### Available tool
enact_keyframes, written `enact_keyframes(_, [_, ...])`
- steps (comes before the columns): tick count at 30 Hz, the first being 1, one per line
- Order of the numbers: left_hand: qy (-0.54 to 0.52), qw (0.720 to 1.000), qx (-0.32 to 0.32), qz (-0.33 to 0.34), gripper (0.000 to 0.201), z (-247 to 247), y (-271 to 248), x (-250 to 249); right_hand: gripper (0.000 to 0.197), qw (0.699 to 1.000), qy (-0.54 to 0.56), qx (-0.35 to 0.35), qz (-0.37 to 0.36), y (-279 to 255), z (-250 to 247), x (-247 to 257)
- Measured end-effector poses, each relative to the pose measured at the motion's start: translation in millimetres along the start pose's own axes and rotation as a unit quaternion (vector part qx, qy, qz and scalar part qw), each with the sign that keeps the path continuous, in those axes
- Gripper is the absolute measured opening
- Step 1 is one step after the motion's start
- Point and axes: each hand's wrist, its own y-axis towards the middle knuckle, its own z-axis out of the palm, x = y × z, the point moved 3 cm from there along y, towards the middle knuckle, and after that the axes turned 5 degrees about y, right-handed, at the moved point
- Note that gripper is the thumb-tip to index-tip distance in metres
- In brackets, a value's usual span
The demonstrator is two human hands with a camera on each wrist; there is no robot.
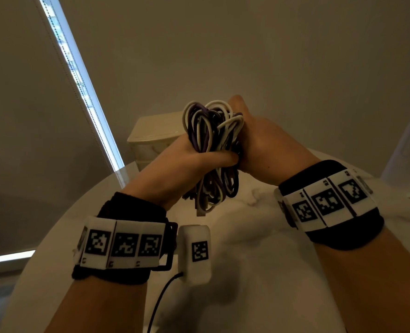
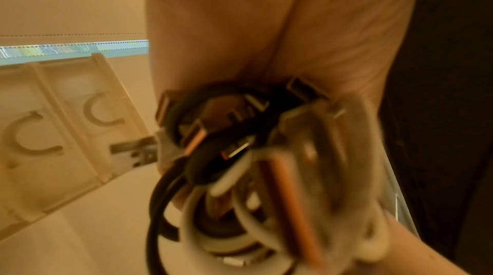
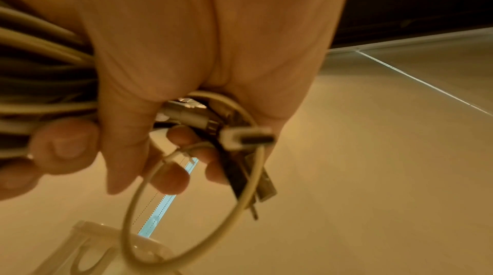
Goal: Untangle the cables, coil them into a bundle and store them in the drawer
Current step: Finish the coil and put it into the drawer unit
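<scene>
A thick bundle of cables (image 1: pixel 211 150) — white, black and dull purple cords, smooth and round in section — is held upright in the air above the pale marbled surface (image 1: pixel 259 236), folded into long loops. The left hand (image 1: pixel 187 162) has a tight grip round the bundle's waist, thumb across the front; the right hand (image 1: pixel 264 145) clasps the same bundle from the 3 o'clock side, fingers curled round the cords. Loops fan out at 12 o'clock above the hands, and shorter loops and loose ends hang toward 6 o'clock. In the right wrist view a flat white connector (image 3: pixel 246 138) with a dark metal mouth juts out of the fist, beside a thin cream loop. The left wrist view is blurred, though several metal plug ends seem to cluster under the palm. Beyond the hands, at 11 o'clock, stands a cream plastic drawer unit (image 1: pixel 151 140) — boxy, translucent-fronted.
</scene>
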Motion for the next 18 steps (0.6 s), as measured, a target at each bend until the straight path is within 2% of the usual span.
enact_keyframes(6, [0.071, 0.997, -0.008, -0.019, 0.025, -8.4, -0.2, 5.4, 0.048, 0.999, -0.003, 0.039, 0.019, -0.9, -5.3, -0.6])
enact_keyframes(10, [0.081, 0.995, -0.012, -0.048, 0.027, -14.2, -1.6, 11.0, 0.04, 0.998, -0.03, 0.06, 0.018, -1.2, -4.4, 1.2])
enact_keyframes(14, [0.08, 0.996, -0.008, -0.04, 0.033, -11.6, 0.4, 9.9, 0.023, 0.997, -0.061, 0.028, 0.037, -1.2, -3.6, 2.7])
enact_keyframes(18, [0.085, 0.996, -0.012, -0.028, 0.023, -12.6, 1.3, 9.2, 0.025, 0.994, -0.095, -0.001, 0.058, -2.1, 0.9, 8.7])
